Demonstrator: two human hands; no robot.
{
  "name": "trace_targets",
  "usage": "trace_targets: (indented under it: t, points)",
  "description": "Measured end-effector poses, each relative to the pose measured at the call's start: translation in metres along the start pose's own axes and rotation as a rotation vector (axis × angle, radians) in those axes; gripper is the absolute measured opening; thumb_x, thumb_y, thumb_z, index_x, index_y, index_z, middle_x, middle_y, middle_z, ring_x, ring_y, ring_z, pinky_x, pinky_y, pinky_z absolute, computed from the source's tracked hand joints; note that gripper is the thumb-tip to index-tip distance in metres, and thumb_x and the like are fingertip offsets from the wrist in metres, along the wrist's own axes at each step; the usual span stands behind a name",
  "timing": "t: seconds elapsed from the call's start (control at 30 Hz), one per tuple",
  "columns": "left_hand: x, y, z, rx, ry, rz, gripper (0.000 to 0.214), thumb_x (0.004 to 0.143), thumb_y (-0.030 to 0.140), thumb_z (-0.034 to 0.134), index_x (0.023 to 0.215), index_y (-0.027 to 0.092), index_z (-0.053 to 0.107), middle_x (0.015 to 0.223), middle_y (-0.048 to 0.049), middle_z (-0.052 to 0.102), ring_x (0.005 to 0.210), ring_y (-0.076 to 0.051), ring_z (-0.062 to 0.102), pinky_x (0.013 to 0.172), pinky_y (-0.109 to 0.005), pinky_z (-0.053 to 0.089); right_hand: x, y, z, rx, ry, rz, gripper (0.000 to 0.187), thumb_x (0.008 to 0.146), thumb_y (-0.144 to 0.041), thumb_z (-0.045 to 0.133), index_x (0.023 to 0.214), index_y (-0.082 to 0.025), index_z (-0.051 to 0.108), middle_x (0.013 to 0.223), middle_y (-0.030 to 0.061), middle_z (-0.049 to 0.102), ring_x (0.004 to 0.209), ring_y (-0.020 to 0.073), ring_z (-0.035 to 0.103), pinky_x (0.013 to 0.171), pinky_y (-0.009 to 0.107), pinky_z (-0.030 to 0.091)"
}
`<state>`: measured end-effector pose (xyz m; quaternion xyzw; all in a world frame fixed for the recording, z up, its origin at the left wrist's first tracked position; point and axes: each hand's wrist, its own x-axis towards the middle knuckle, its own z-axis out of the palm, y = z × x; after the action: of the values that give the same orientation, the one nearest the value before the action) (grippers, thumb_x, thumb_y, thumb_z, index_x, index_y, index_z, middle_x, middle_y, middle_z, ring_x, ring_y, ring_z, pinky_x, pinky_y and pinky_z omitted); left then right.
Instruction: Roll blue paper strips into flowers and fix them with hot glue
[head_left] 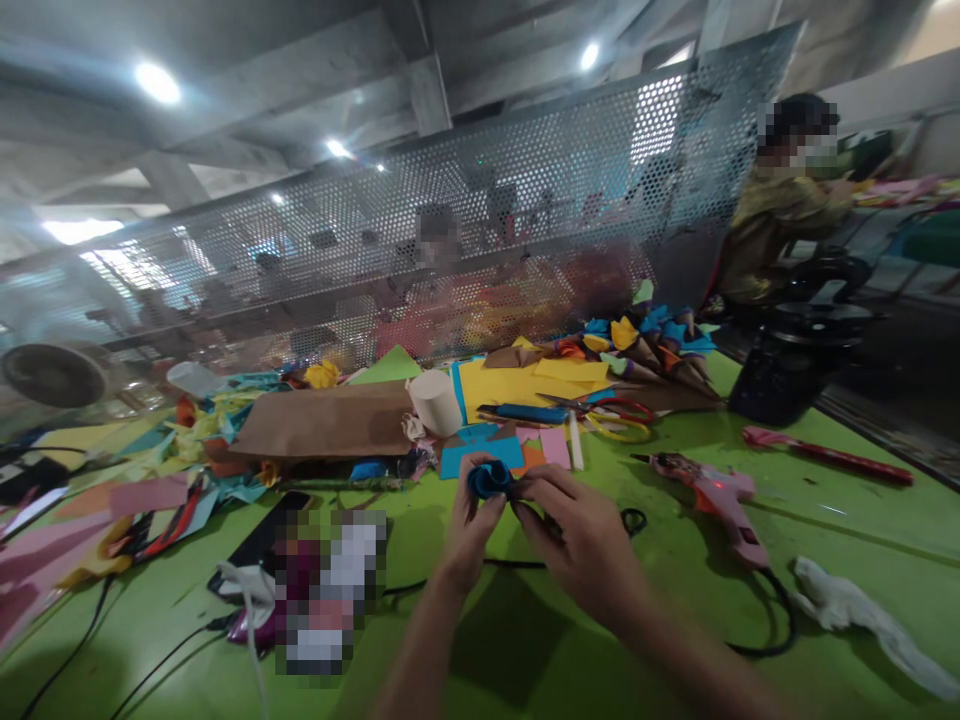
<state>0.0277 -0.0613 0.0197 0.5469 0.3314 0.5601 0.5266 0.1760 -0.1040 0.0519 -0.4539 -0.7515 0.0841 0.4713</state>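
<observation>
One curled blue paper (489,481), six o'clock in view above the worktop (862,530): left hand (471,528) cups it, right hand (586,522) grasps its three-o'clock edge between pinched fingers (549,486); slackened grip could let it unroll, over-squeezing could crease it.

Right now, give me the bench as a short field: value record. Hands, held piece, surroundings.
left hand: holding curled blue paper piece
right hand: pinching that piece's right side
surface: bright green tabletop
beyond hands: flat blue paper sheet, white cylindrical roll
right of hands: pink glue gun, tip leftward
left of hands: pink paper sheets
other person: olive-gold sleeve, upper right
</observation>
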Motion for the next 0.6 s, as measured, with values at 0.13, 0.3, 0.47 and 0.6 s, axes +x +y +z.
trace_targets:
  t: [0.13, 0.3, 0.47, 0.6]
  points:
    - [0.001, 0.002, 0.0, 0.022, -0.029, 0.001, 0.033, 0.079, 0.041, 0.069, 0.103, 0.022, 0.055, 0.091, -0.0008, 0.052, 0.085, -0.017, 0.049, 0.078, -0.027, 0.042, -0.002, -0.001, 0.003, -0.059, -0.017, -0.048, 0.014, 0.091, -0.014, 0.05, 0.093, -0.019, 0.062, 0.098, 0.0077, 0.066, 0.082, 0.0195, 0.064, 0.069, 0.029, 0.047]
    - [0.003, -0.003, -0.003, 0.011, -0.009, -0.032, 0.038, 0.076, 0.044, 0.07, 0.102, 0.022, 0.055, 0.09, -0.0016, 0.054, 0.083, -0.018, 0.051, 0.076, -0.028, 0.043, -0.003, 0.0, 0.0, -0.089, -0.062, -0.079, 0.019, 0.09, -0.013, 0.05, 0.101, -0.021, 0.064, 0.101, 0.0092, 0.067, 0.089, 0.021, 0.065, 0.075, 0.032, 0.05]
    - [0.005, -0.007, -0.005, 0.02, 0.064, -0.03, 0.041, 0.074, 0.046, 0.07, 0.103, 0.021, 0.056, 0.091, -0.0024, 0.055, 0.084, -0.019, 0.051, 0.078, -0.03, 0.043, -0.004, 0.002, -0.005, -0.02, 0.019, -0.055, 0.019, 0.093, -0.017, 0.05, 0.107, -0.021, 0.063, 0.104, 0.0096, 0.067, 0.088, 0.0204, 0.064, 0.076, 0.033, 0.051]
    - [0.005, -0.003, -0.004, 0.062, 0.067, -0.014, 0.037, 0.074, 0.045, 0.07, 0.099, 0.021, 0.058, 0.089, -0.0023, 0.055, 0.081, -0.018, 0.05, 0.074, -0.029, 0.043, -0.003, 0.003, -0.009, 0.013, 0.033, -0.001, 0.021, 0.094, -0.018, 0.049, 0.11, -0.021, 0.063, 0.104, 0.0092, 0.067, 0.086, 0.02, 0.064, 0.073, 0.032, 0.051]
